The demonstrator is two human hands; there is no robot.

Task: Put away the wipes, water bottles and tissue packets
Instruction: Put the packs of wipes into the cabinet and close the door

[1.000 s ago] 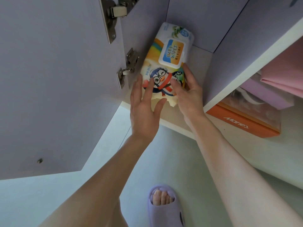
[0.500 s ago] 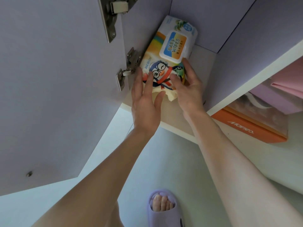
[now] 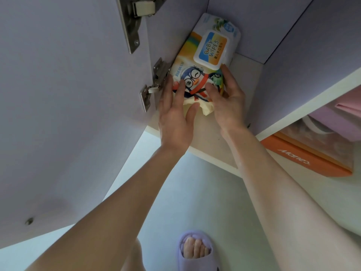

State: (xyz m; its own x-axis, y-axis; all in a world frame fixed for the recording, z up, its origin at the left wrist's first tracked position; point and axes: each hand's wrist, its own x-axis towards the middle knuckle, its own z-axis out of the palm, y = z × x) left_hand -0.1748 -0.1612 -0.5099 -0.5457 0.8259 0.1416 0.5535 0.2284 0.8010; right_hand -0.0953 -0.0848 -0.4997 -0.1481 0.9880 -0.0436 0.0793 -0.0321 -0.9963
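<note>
A pack of baby wipes (image 3: 207, 61) with a penguin picture and a white flip lid lies on the pale cabinet shelf (image 3: 220, 137), against the left inner wall and close to the back. My left hand (image 3: 175, 114) lies with straight fingers on the pack's near left end. My right hand (image 3: 227, 102) holds the near right end, thumb on top and fingers along the side. No water bottles or tissue packets are in view.
The lilac cabinet door (image 3: 68, 114) stands open on the left with two metal hinges (image 3: 154, 81). To the right, an open compartment holds an orange box (image 3: 304, 159) and pink and purple items (image 3: 343, 114). A foot in a purple slipper (image 3: 195, 253) stands on the floor below.
The pack has slid deeper into the cabinet toward the back wall, and both hands followed it inward.
</note>
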